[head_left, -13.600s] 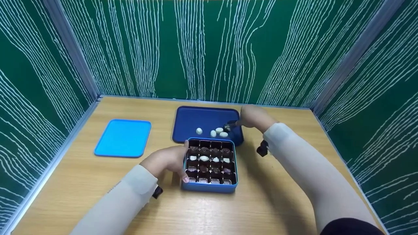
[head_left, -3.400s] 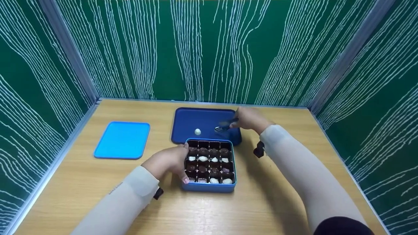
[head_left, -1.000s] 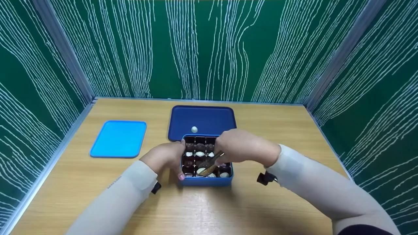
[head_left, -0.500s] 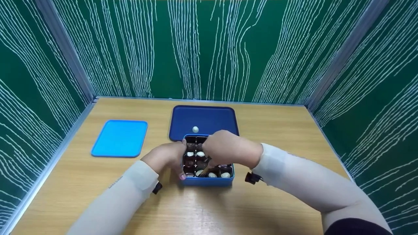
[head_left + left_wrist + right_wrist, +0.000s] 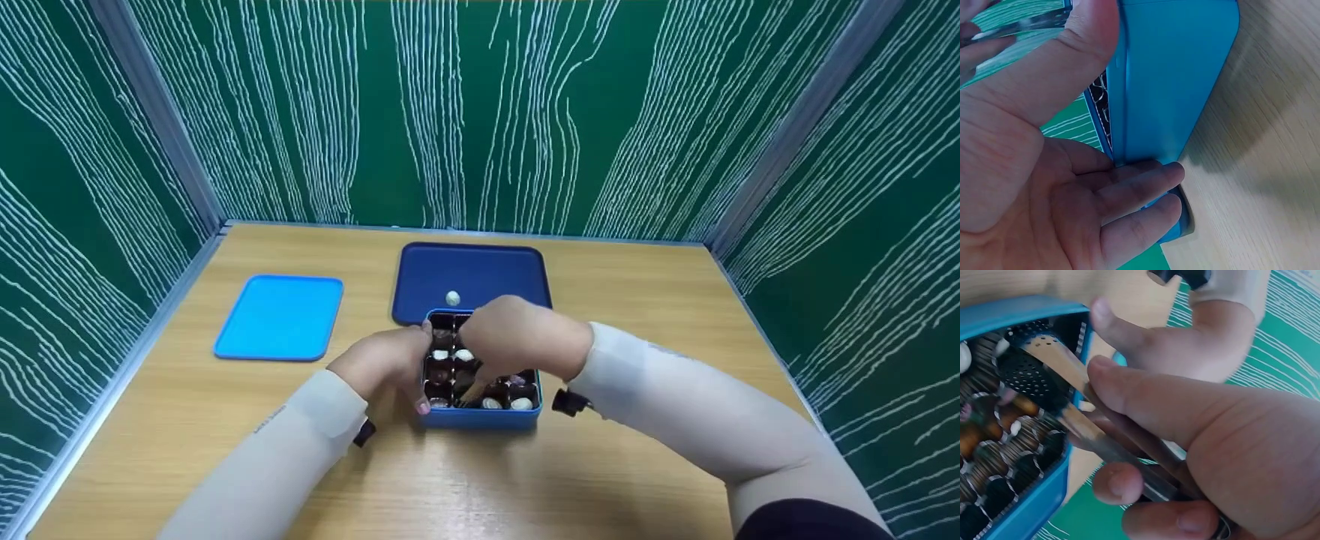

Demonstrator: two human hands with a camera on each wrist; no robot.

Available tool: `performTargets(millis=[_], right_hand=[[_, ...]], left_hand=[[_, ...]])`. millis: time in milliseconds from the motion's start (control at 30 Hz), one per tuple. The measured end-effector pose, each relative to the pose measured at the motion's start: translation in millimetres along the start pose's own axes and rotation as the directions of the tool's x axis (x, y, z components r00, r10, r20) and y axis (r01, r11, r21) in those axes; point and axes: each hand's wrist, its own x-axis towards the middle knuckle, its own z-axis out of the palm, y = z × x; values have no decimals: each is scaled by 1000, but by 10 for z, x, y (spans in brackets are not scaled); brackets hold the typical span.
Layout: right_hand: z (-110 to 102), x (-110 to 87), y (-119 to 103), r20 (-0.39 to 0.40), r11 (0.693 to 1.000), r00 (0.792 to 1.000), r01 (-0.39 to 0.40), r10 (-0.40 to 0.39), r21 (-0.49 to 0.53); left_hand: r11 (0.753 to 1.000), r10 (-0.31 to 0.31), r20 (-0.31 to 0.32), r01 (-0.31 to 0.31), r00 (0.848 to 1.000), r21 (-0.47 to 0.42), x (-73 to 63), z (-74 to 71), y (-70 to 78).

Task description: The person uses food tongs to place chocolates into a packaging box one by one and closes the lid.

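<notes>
A blue box point(image 5: 480, 419) with dark, gridded compartments holds brown and white chocolates. My left hand point(image 5: 386, 364) grips its left side, thumb at the near corner and fingers toward the far one. Over the box, my right hand point(image 5: 529, 337) holds metal tongs point(image 5: 1086, 427) between thumb and fingers. Their perforated ends dip into the near row, second compartment from the left; what lies between them is hidden. White chocolates point(image 5: 521, 403) fill the two near compartments at the right. The right hand covers much of the box's middle and far right.
Behind the box lies a dark blue tray point(image 5: 487, 262) with one white chocolate point(image 5: 453, 298) on it. A light blue lid-like square point(image 5: 279, 319) lies on the table point(image 5: 637, 300) at the left. Green walls point(image 5: 510, 112) with white lines enclose the table.
Several white chocolates were on the tray earlier; one is there now, and the box's near row holds white ones. My right hand moved from tray to box, then slightly left.
</notes>
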Motion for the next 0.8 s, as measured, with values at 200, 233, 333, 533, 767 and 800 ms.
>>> performTargets(millis=[200,233,333,533,767,800], right_hand=[[-151,-113,368,15,971,1000,12,-16,238],[-153,-116,445,5,959,1000,16,-18,285],[-111,-93,676,-61,926,998,31,-9,375],[74,145,1001,-118,886,965,-161,233,435],[388,670,1154,-122,798,897,-308,425,518],[417,732,1156,-123,792,894,-308,430,528]], left_hand=[[1000,0,-5,-1,1000,-10,-10,4,10],[1000,-3,-6,2,1000,-21,-13,5,10],[999,-25,2,25,1000,-49,-26,0,15],[999,-30,9,31,1000,-36,13,-5,-4],[999,-24,0,24,1000,-36,9,4,3],[999,-23,0,23,1000,-35,5,4,9]])
